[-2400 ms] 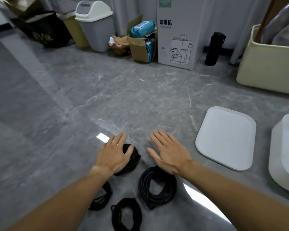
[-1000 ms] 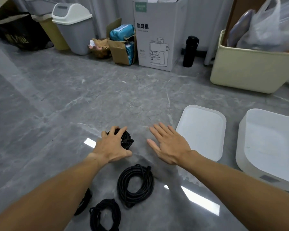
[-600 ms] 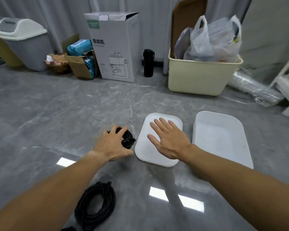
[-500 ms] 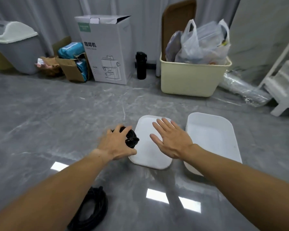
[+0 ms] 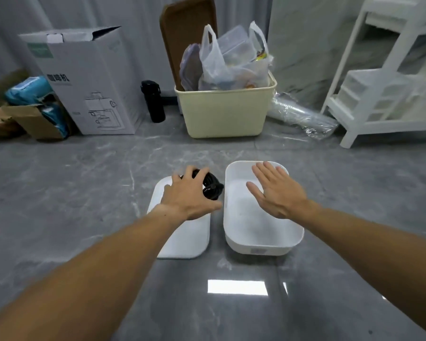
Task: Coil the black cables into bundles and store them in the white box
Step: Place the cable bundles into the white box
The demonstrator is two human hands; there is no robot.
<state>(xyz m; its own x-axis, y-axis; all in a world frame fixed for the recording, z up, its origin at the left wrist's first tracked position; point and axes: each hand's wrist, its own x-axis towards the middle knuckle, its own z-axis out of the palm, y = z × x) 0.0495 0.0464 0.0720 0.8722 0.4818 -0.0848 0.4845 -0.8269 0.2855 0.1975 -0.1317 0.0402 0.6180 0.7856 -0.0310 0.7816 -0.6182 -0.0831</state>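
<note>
My left hand [image 5: 187, 194] grips a coiled black cable bundle [image 5: 212, 187] and holds it above the white lid [image 5: 185, 239], just left of the white box [image 5: 261, 244]. The box stands open on the grey floor with nothing in it. My right hand [image 5: 274, 190] hovers flat over the box, fingers spread, holding nothing. The other cable bundles are out of view.
Along the back wall stand a cream bin [image 5: 225, 114] stuffed with plastic bags, a black bottle [image 5: 153, 100], a grey carton [image 5: 89, 80] and a torn cardboard box [image 5: 32, 116]. A white shelf unit [image 5: 389, 77] stands at the right. Grey marble floor surrounds the box.
My left hand closed on one bundle, lifted it off the floor and carried it right, over the lid. My view turned right, so the other bundles left the frame. My right hand moved over the box.
</note>
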